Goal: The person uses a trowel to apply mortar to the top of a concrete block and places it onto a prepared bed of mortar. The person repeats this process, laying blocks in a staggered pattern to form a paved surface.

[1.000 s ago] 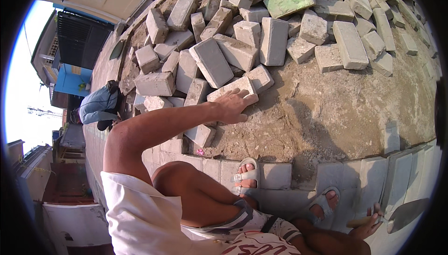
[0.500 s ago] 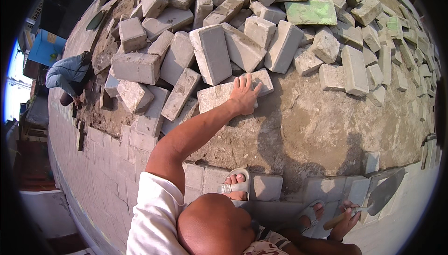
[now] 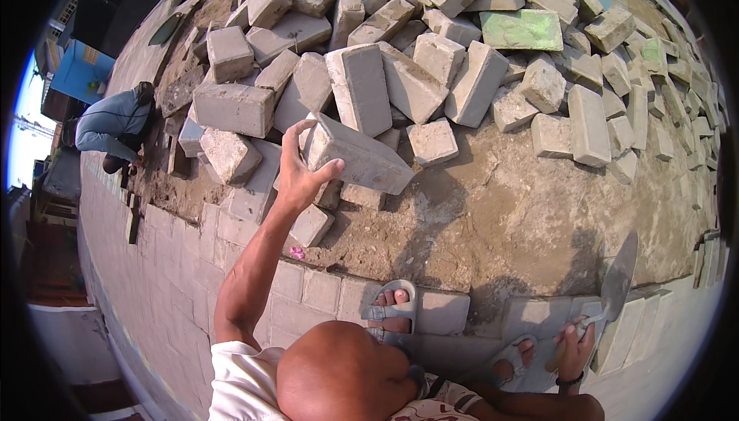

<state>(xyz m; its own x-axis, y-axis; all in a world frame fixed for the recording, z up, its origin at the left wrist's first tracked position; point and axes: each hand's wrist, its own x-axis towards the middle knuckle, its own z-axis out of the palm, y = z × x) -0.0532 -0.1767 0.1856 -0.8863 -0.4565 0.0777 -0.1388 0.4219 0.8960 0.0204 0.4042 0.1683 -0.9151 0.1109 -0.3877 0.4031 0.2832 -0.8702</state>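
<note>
My left hand point(image 3: 299, 171) is clamped round the near end of a grey concrete paving block point(image 3: 362, 155), thumb on one side and fingers on the other. The block is tilted, its far end pointing right, at the front of a heap of similar blocks point(image 3: 356, 86). Whether its lower end touches the ground I cannot tell. Down at the lower right, my right hand point(image 3: 574, 350) grips a trowel point(image 3: 619, 276) by its handle, blade pointing up and away. A smaller block piece point(image 3: 433, 142) lies on the sand right of the held block.
Bare sandy ground point(image 3: 531, 213) lies between the heap and a row of laid pavers point(image 3: 439, 309) by my sandalled feet. Laid paving point(image 3: 177, 282) stretches along the left. A co-worker in a blue top point(image 3: 115, 122) bends down at the far left. More blocks pile up at the right.
My left hand has gone from resting on a block to gripping one by its end, further left and tilted up. The trowel blade has swung more upright in my right hand.
</note>
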